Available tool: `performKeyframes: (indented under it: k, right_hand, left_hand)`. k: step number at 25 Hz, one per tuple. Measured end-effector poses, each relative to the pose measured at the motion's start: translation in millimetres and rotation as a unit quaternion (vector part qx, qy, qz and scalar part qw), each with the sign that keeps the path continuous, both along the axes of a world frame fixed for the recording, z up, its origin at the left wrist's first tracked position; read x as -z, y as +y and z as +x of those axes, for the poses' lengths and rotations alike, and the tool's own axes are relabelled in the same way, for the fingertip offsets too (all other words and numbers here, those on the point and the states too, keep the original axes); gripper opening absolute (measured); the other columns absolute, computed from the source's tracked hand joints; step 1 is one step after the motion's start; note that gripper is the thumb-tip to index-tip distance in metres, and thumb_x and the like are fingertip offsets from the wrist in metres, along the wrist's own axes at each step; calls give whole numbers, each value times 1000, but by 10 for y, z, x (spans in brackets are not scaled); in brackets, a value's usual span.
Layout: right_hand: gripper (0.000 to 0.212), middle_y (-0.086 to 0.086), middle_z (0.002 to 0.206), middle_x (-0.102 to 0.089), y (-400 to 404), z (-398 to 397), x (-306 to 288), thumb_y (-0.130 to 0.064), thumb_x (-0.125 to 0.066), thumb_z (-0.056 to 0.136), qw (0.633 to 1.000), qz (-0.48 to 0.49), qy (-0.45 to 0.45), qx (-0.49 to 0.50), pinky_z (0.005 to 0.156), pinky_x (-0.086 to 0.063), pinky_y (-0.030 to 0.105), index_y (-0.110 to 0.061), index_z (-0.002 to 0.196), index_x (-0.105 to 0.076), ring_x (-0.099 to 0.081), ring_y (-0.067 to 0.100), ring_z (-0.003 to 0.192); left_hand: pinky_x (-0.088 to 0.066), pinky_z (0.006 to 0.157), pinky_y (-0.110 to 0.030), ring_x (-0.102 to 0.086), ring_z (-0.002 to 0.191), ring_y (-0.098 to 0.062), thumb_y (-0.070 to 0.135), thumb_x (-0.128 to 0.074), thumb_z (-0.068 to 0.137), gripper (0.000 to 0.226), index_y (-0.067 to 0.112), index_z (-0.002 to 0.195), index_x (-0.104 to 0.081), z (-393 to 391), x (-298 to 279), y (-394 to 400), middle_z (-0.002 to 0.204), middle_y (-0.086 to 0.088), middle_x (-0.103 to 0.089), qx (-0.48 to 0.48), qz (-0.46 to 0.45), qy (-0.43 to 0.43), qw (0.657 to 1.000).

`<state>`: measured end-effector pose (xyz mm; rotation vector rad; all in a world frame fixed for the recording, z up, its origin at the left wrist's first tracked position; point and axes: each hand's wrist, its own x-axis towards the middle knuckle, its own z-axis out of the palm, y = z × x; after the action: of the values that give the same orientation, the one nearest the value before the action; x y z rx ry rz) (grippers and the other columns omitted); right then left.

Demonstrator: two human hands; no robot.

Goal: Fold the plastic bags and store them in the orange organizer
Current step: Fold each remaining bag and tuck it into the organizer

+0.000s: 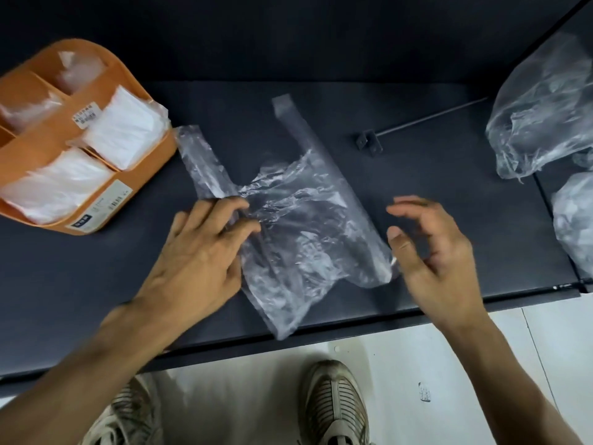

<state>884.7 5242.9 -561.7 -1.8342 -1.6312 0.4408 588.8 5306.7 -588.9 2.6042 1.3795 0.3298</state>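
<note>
One crumpled clear plastic bag [298,226] lies flat on the dark worktop [449,187], its left edge pinned under the left hand's [199,252] spread grip for folding, right hand [430,248] open beside it, orange compartmented plastic organizer [38,175] far left.

The scene is dim overall, with soft, even light from above. The dark table [433,194] soaks up most of it and shows almost no shadow. The pale floor [417,364] below is the brightest area, with a faint shadow near the 2 shoes [333,403]. White glints catch the creases of the clear plastic bag [298,226], and the folded bags in the orange organizer [106,200] look washed out. The right hand [439,261] is smeared by motion blur, its fingers [407,207] soft-edged; the left hand [199,258] is sharper. Wide-angle distortion bends the table edge and stretches the forearms toward the corners. Fine detail is mushy throughout.
</note>
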Motion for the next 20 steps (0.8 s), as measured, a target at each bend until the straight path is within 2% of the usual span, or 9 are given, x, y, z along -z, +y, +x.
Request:
performKeyframes:
  k: [2,4,6,8,11,13,15,17,20]
  right_hand:
    - [31,0,133,-60,56,12,194,-25,-58,92,991,-10,-114,-71,95,-46,43,-15,120,-67,-60,27,111]
    - [33,1,133,-62,26,-74,296,-29,-54,93,982,-6,-162,-93,91,-47,46,-13,118,-69,-60,29,108]
    - [27,3,126,-65,-64,-142,331,-22,-53,97,986,33,-152,-67,91,-46,44,-10,113,-71,-61,30,106]
    - [29,4,128,-65,-166,-154,360,-18,-49,101,987,39,-148,-49,100,-43,44,-8,118,-70,-60,32,116]
    - [50,1,158,-41,-280,-122,493,-34,-28,108,965,-48,-239,-96,121,-21,50,-15,150,-47,-27,30,151]
    - [56,-5,167,-21,-294,-20,568,-45,-16,108,951,-97,-276,-102,125,-5,49,-24,159,-26,-6,25,156]
    - [58,-7,168,-14,-268,68,571,-51,-13,107,950,-126,-270,-90,125,2,44,-28,160,-18,1,22,156]
    - [58,-5,168,-15,-253,75,534,-49,-17,107,957,-115,-250,-89,125,0,44,-26,160,-20,0,22,156]
    - [57,2,166,-23,-265,1,446,-41,-35,105,970,-54,-205,-117,125,-11,48,-17,156,-34,-11,25,156]
  left_hand:
    - [-37,78,-42,-54,101,-31,16,-47,83,37,10,110,-71,51,-76,-46,121,-9,-63,-11,18,-26,999]
    - [-38,78,-43,-57,98,-31,19,-42,87,39,8,109,-72,106,-135,-169,117,-8,-66,-9,29,-44,999]
    - [-36,80,-44,-54,98,-30,23,-45,94,35,7,110,-72,146,-194,-348,116,-8,-67,-26,48,-55,997]
    - [-37,88,-45,-55,107,-31,37,-46,99,44,6,120,-68,163,-145,-554,125,-11,-64,-28,35,-36,998]
    - [-23,115,-56,-33,147,-32,58,-28,102,72,7,151,-41,95,89,-708,161,-14,-34,8,-33,78,996]
    - [-14,120,-57,-17,154,-27,64,-17,102,77,12,158,-27,-47,221,-650,168,-8,-16,33,-59,130,989]
    - [-13,120,-58,-11,155,-25,67,-15,101,80,14,160,-21,-200,273,-557,169,-5,-10,46,-64,142,987]
    - [-13,120,-61,-10,156,-27,67,-21,100,81,14,160,-19,-274,241,-486,169,-7,-8,56,-42,118,991]
    - [-16,119,-62,-23,152,-31,63,-40,97,77,12,154,-37,-216,164,-531,164,-13,-25,109,-7,45,993]
